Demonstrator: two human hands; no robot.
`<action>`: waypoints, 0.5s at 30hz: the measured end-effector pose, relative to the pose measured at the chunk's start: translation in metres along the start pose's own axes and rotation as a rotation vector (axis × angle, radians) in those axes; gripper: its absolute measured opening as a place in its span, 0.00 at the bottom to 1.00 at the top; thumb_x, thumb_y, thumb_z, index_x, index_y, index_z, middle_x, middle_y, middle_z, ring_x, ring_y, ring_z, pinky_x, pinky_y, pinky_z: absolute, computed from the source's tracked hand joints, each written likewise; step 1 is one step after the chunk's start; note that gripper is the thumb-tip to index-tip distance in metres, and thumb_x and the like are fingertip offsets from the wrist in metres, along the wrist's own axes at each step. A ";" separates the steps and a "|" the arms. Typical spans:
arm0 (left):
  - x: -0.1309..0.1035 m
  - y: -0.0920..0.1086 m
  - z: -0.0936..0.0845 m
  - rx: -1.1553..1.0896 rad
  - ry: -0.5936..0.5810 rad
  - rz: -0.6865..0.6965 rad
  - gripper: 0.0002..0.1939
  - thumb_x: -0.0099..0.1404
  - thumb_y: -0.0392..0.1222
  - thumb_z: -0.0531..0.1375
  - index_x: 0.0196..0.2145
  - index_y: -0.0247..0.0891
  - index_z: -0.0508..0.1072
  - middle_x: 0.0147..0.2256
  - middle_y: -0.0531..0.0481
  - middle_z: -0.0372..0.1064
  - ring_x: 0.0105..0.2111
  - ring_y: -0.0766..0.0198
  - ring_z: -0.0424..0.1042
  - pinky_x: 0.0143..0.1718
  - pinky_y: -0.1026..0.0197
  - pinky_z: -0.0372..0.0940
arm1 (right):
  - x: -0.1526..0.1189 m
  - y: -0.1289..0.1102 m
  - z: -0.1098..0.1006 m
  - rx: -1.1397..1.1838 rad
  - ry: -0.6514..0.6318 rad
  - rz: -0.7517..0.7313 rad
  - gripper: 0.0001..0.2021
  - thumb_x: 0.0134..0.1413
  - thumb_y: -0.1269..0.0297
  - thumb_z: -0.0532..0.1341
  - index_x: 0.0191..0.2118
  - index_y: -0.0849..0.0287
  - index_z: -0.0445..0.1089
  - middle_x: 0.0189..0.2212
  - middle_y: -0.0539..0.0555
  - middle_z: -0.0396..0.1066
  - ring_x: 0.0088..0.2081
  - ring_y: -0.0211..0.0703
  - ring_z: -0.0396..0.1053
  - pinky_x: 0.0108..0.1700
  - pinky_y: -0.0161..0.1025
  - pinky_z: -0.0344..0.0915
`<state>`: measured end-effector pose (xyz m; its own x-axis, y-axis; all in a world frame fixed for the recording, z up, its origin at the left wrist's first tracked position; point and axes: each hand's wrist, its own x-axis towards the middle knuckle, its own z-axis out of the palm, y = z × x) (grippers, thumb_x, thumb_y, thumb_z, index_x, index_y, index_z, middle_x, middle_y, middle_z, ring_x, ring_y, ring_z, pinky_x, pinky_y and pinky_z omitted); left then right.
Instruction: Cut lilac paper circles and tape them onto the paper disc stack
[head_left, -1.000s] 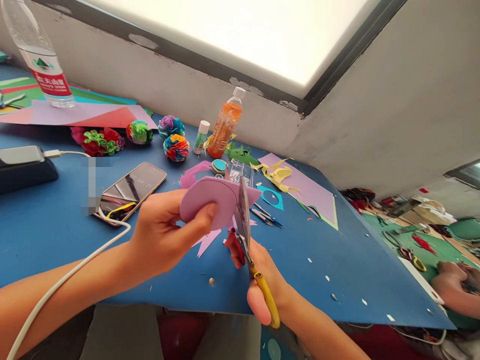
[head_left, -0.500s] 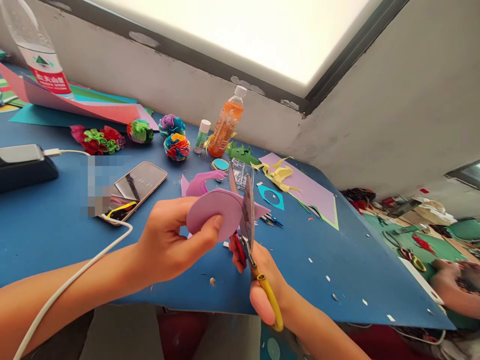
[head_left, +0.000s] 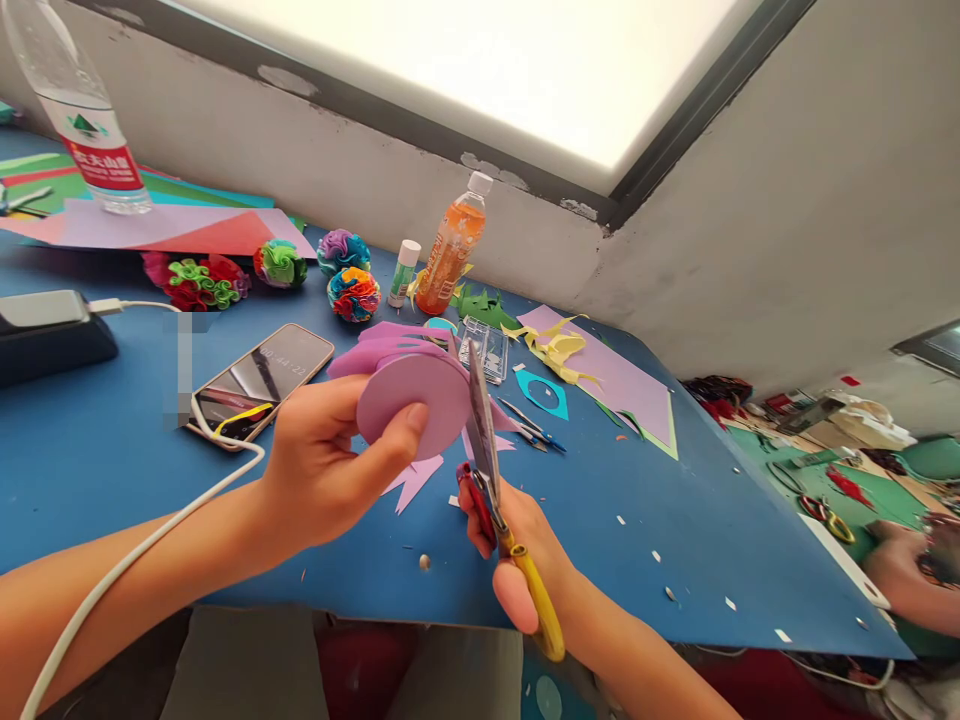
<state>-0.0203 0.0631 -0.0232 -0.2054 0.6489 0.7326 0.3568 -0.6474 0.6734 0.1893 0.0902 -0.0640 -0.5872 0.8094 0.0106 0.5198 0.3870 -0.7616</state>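
Observation:
Between thumb and fingers, my left hand point(head_left: 330, 470) pinches a round disc of purple paper point(head_left: 412, 405). Curled purple offcuts point(head_left: 390, 343) show behind the disc, partly hidden by it. My right hand point(head_left: 517, 550) is closed around scissors point(head_left: 486, 440) with one yellow and one red handle. The blades point up and stand slightly apart, right beside the disc's right edge. Pointed lilac paper scraps point(head_left: 416, 482) lie on the blue table below the disc.
A phone point(head_left: 262, 385) with a white cable lies left of my hands. Behind stand a glue stick point(head_left: 405, 273), an orange drink bottle point(head_left: 452, 245), a water bottle point(head_left: 105, 150) and ruffled paper balls point(head_left: 355, 293). At far right, another person's hand point(head_left: 900, 560) rests near scissors.
My left hand and the disc have shifted slightly left. The scissor blades have come closer together. At the back left, the raised paper sheet now lies flatter.

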 end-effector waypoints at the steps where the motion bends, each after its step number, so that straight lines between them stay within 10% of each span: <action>1: 0.000 0.000 -0.001 0.005 -0.003 -0.006 0.16 0.59 0.32 0.57 0.17 0.37 0.59 0.16 0.59 0.53 0.18 0.75 0.52 0.17 0.71 0.52 | -0.001 0.002 0.000 -0.005 -0.005 0.007 0.30 0.43 0.29 0.51 0.29 0.55 0.56 0.22 0.47 0.57 0.22 0.36 0.53 0.22 0.36 0.53; 15: 0.000 0.001 0.001 0.035 -0.035 0.106 0.15 0.57 0.29 0.58 0.18 0.38 0.58 0.16 0.60 0.50 0.18 0.74 0.50 0.16 0.70 0.50 | 0.003 -0.001 0.000 -0.080 0.031 -0.102 0.43 0.24 0.19 0.47 0.35 0.56 0.57 0.26 0.50 0.59 0.25 0.40 0.55 0.24 0.38 0.55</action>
<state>-0.0194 0.0626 -0.0229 -0.1329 0.5917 0.7951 0.4067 -0.6990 0.5881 0.1867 0.0923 -0.0634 -0.6209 0.7767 0.1060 0.5067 0.5008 -0.7018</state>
